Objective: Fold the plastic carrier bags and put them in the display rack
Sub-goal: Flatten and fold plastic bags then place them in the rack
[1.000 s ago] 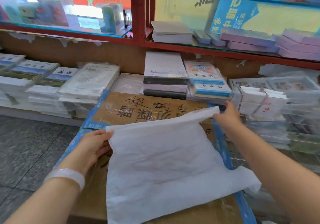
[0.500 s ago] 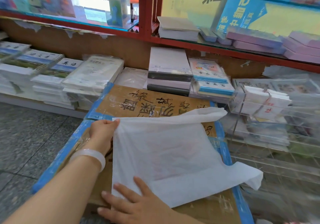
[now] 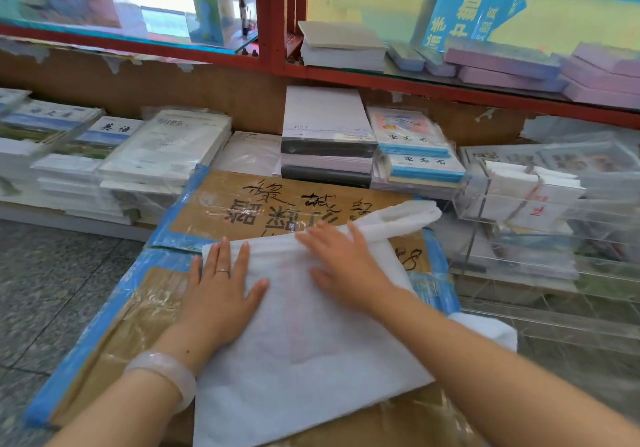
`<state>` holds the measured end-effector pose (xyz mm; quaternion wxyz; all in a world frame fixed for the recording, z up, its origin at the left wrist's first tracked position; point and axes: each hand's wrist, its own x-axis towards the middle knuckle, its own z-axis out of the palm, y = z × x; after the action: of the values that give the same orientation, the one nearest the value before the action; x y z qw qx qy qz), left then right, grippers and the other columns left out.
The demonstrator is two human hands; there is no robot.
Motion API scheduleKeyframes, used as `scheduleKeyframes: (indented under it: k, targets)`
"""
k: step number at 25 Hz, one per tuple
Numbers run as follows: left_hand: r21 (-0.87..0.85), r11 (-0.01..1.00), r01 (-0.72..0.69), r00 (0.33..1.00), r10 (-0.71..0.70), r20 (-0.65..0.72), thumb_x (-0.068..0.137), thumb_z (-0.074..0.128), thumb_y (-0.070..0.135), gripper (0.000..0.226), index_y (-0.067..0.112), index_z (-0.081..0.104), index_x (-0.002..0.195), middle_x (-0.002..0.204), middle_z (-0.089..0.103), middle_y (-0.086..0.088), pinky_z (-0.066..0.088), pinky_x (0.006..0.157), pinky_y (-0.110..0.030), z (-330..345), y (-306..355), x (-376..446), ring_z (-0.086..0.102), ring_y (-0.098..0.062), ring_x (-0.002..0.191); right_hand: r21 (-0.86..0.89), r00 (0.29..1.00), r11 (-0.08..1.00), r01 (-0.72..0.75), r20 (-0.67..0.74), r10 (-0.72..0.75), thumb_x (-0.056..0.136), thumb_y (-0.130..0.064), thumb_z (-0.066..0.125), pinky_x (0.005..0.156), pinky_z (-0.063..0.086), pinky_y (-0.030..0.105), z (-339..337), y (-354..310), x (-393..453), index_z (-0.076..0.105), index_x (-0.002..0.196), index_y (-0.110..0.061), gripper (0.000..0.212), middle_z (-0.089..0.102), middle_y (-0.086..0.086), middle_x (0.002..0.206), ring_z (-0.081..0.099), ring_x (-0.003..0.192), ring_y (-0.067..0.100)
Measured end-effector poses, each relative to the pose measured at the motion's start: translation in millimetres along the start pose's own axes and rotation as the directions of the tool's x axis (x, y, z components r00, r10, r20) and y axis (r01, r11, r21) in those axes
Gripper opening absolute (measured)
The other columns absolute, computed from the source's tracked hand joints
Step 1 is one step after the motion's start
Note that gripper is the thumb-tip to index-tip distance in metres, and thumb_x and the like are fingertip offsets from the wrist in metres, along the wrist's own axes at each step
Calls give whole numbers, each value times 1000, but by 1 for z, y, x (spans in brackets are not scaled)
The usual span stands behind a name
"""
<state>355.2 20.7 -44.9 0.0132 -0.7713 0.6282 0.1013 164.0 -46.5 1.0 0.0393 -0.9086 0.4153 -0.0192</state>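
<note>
White plastic carrier bag [image 3: 304, 349] spread flat atop taped cardboard box [image 3: 214, 211]. Left hand [image 3: 221, 294] and right hand [image 3: 346, 266] pressed on bag, each grip apart, fingers straight. Right of box, clear acrylic rack [image 3: 478, 204] holding folded white bags [image 3: 533, 187].

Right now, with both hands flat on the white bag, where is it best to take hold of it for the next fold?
Probably the loose handle end of the bag, taken from the far right. It bunches up off the cardboard box, so fingers can pinch it; the rest lies flat under the left hand and right hand.
</note>
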Motion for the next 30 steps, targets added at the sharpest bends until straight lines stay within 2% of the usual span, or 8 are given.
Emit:
scheduleKeyframes:
  k: [7, 11, 15, 19, 22, 24, 26, 30]
  targets:
    - [45, 997, -63, 994, 59, 96, 23, -34, 88, 140, 23, -21, 146, 138, -36, 11, -16, 110, -51, -17, -17, 14, -27, 0, 130, -116, 957, 988, -97, 261, 125, 93, -46, 50, 94, 36, 26, -40, 127, -26, 59, 97, -26, 22, 65, -8, 89, 58, 86, 10]
    - [48, 997, -61, 987, 53, 150, 40, -19, 92, 126, 23, -23, 145, 142, -36, 11, -14, 111, -53, -22, -20, 19, -21, -4, 139, 585, 896, 685, -434, 360, 260, 91, -35, 54, 52, 39, 15, -59, 152, -40, 57, 76, -11, 28, 52, -3, 55, 46, 49, 9]
    - [64, 998, -23, 975, 8, 223, 50, 5, 97, 124, 23, -21, 146, 149, -31, 10, -14, 110, -55, -24, -19, 20, -24, -4, 137, 326, 834, 780, -534, 353, 423, 90, -30, 61, 58, 41, 20, -32, 160, -32, 64, 84, -8, 23, 60, 5, 76, 54, 69, 16]
    - [80, 997, 15, 978, -31, 206, 65, 21, 89, 113, 23, -27, 143, 149, -34, 0, -14, 109, -57, -29, -18, 20, -27, -15, 140, 84, 829, 828, -554, -37, 558, 89, -23, 62, 93, 40, 37, -25, 124, -14, 64, 111, -15, 24, 51, 8, 127, 46, 116, 26]
    - [5, 995, -96, 994, 95, 61, 60, -4, 90, 106, 20, -34, 132, 140, -40, 2, -19, 109, -46, -31, -6, 19, -33, -11, 134, -36, 894, 987, -158, -430, 127, 85, -14, 59, 98, 41, 55, -12, 47, 10, 64, 119, -15, 34, 54, 11, 132, 50, 121, 32]
    - [-30, 977, -209, 978, 210, 8, 60, -18, 66, 95, 16, -25, 141, 146, -34, 2, -17, 110, -34, -23, 5, 19, -28, -8, 136, -4, 977, 993, 117, -178, -116, 97, -24, 45, 111, 17, 58, 9, -20, 21, 41, 142, -20, 46, 32, 8, 152, 29, 140, 25]
    - [1, 975, -222, 975, 222, 32, 62, -19, 55, 95, 13, -15, 147, 155, -23, -4, -13, 113, -32, -11, 7, 17, -20, -13, 142, 73, 991, 996, 46, 122, -55, 103, -35, 25, 114, -5, 48, 33, -50, 25, 10, 152, -26, 52, 4, -1, 160, 1, 146, 15]
    - [48, 998, -26, 999, 25, 21, 54, -18, 78, 107, 26, -16, 148, 155, -22, -6, -14, 112, -46, -3, -5, 12, -21, -18, 142, -18, 966, 977, -214, 146, 215, 102, -44, 10, 112, -12, 50, 41, 18, 6, -7, 150, -32, 53, -14, -6, 157, -12, 145, 13]
